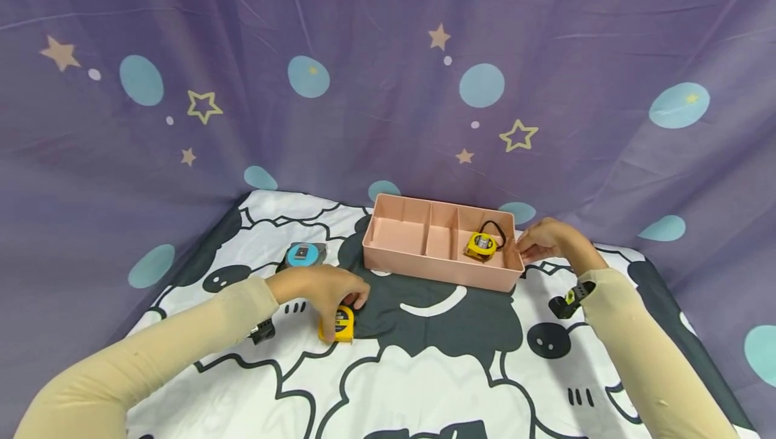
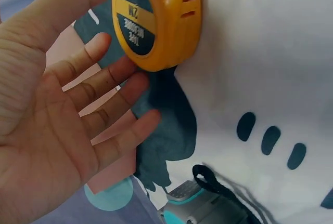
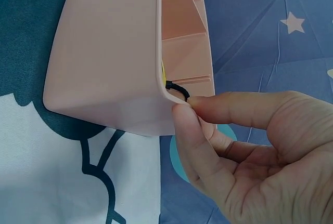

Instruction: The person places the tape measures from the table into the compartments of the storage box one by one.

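My left hand [image 1: 330,289] has its thumb and fingertips around a yellow tape measure [image 1: 344,323] with a dark label, low over the cloth. In the left wrist view, the thumb reaches the top of this tape measure [image 2: 179,24] and a fingertip meets its lower edge; the other fingers are spread. At the back right, my right hand [image 1: 541,240] pinches the right end wall of a pink divided box [image 1: 436,269] between thumb and index finger. Another yellow tape measure [image 1: 481,245], with a black wrist strap, lies in the box's right compartment.
A grey and blue tape measure [image 1: 303,254] lies behind my left wrist, its black strap [image 2: 208,180] looped on the cloth. The box's left and middle compartments hold nothing. A purple curtain [image 1: 376,122] hangs right behind the box. Patterned black and white cloth [image 1: 424,392] covers the surface.
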Motion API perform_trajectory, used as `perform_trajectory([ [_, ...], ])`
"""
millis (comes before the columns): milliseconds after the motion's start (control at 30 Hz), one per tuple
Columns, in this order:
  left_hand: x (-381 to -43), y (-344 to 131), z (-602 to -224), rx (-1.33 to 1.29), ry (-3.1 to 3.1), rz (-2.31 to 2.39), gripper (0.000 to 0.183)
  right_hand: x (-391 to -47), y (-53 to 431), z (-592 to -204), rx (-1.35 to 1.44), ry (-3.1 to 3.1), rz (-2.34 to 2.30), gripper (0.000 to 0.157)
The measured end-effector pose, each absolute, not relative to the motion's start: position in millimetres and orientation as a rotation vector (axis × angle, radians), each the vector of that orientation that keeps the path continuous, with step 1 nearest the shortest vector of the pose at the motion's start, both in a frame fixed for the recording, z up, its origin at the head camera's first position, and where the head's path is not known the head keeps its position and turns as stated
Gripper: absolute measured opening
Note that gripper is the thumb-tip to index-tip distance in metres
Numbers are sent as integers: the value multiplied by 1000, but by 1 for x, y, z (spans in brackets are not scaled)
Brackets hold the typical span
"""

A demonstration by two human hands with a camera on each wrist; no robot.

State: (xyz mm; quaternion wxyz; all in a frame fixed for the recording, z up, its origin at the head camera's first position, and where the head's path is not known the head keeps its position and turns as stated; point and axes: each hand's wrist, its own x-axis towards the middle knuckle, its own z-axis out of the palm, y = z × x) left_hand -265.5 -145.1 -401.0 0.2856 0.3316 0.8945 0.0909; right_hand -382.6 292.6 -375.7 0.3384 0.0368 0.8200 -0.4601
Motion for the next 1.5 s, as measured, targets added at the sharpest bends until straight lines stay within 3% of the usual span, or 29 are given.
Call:
perform_trajectory([
  [467, -265, -145, -410, 899, 2394, 189, 62, -382, 291, -374, 131, 2152, -1181, 9],
  [1500, -280, -141, -402, 1024, 2240, 236, 48, -381, 290, -372, 142, 2146, -1179, 17],
])
